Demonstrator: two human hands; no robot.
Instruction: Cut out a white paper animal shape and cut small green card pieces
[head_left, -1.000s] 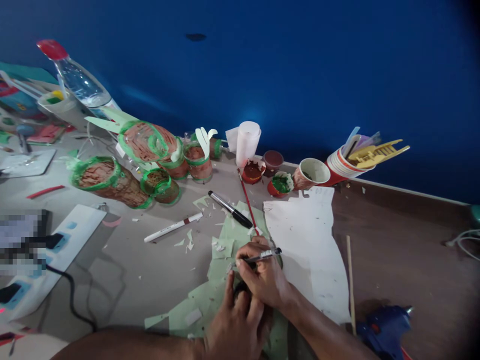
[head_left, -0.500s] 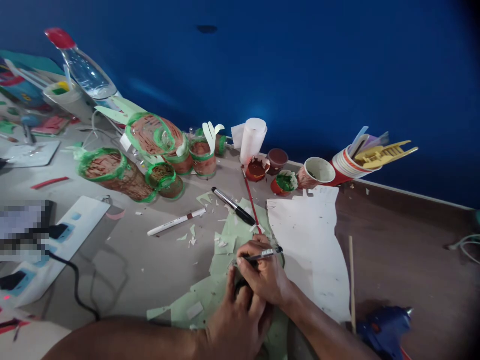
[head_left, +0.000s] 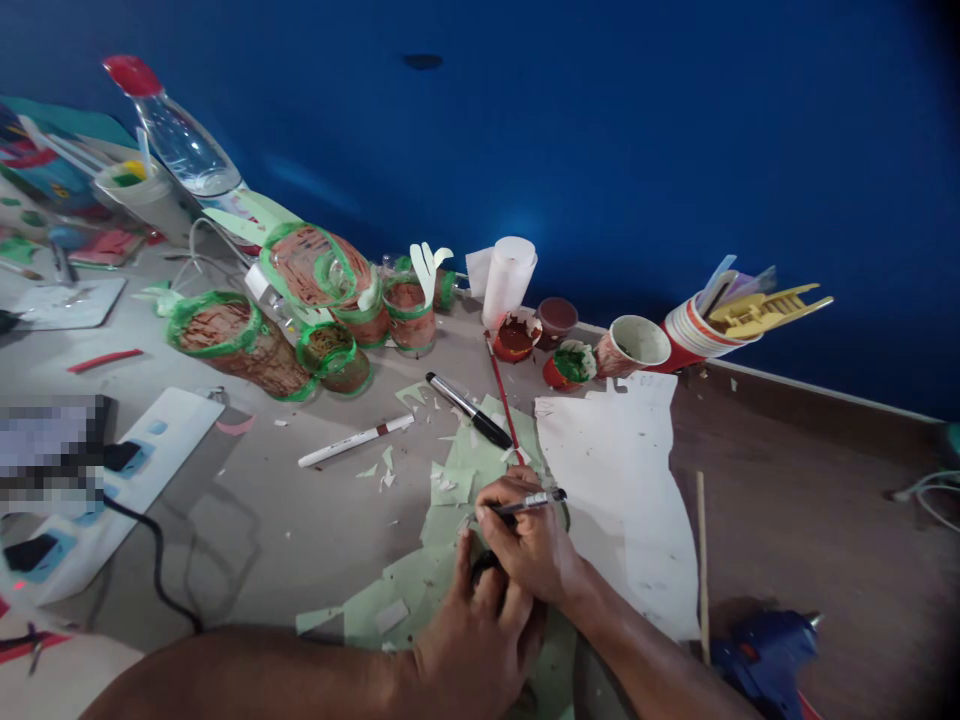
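My right hand (head_left: pixel 526 540) is closed around a dark-capped pen with a clear barrel (head_left: pixel 534 502), held low over pale green paper (head_left: pixel 409 577). Its writing end points left, close to my left index fingertip. My left hand (head_left: pixel 480 635) presses on the paper just below, index finger stretched forward and the other fingers bent. A black curved object (head_left: pixel 486 563) shows partly between the two hands; its kind is hidden. Ahead of them lie a black and silver marker (head_left: pixel 469 410), a red paintbrush (head_left: pixel 501 393) and a white marker (head_left: pixel 356 442).
Green and brown painted jars (head_left: pixel 240 345) stand at the back left, near a bottle (head_left: pixel 184 140). Paint cups (head_left: pixel 572 368) and a paper roll (head_left: pixel 510 280) line the wall. White paper (head_left: pixel 622 480), a glue gun (head_left: pixel 765 650) and a stick (head_left: pixel 703 560) lie right, a power strip (head_left: pixel 165 430) left.
The view has shifted slightly. My right hand still grips the pen and my left hand stays on the paper, with barely any movement in either.
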